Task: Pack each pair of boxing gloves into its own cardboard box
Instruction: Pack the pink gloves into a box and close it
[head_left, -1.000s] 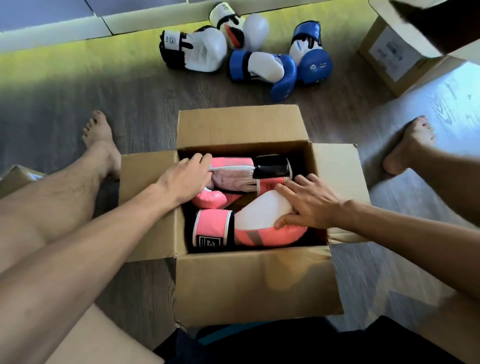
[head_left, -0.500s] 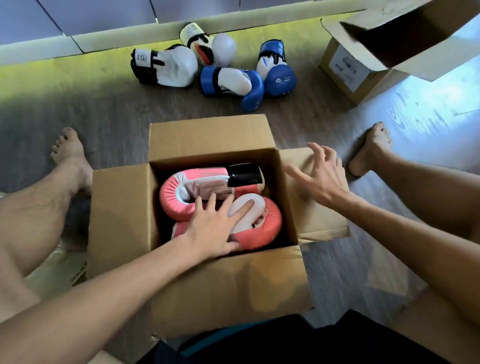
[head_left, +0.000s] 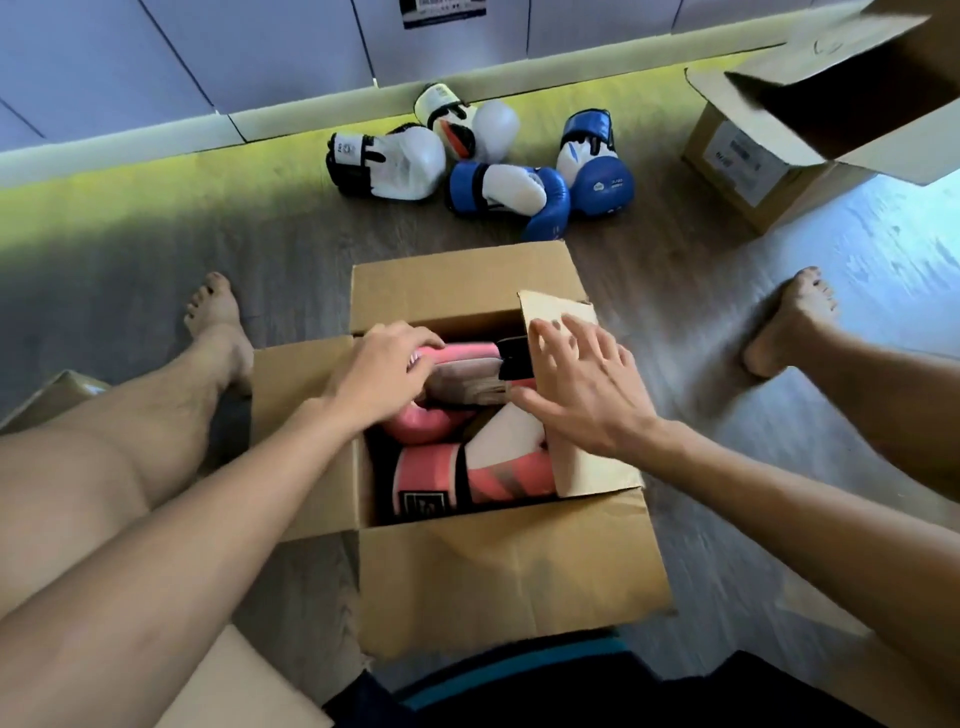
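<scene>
Nearest the person, the cardboard box stands between the legs with both pink gloves inside. The near pink glove lies along the box's front wall and the far pink glove against its back wall.

Half a second ago the left hand pressed the near glove. Now the left hand is on the far glove, its fingers curled over the top and holding it down. The right flap, which lay spread outward then, now tilts up and inward over the box's right side. The right hand pushes it with straight, spread fingers and grasps nothing.

I judge that this pair is packed and closing has begun, with the left hand keeping the gloves below the flaps.

Beyond the box, on the grey wood-grain floor, lie the white gloves and, just beside them, the blue gloves, not yet packed. Farther right of the box a second open box waits. Pale wall panels close the room behind.
</scene>
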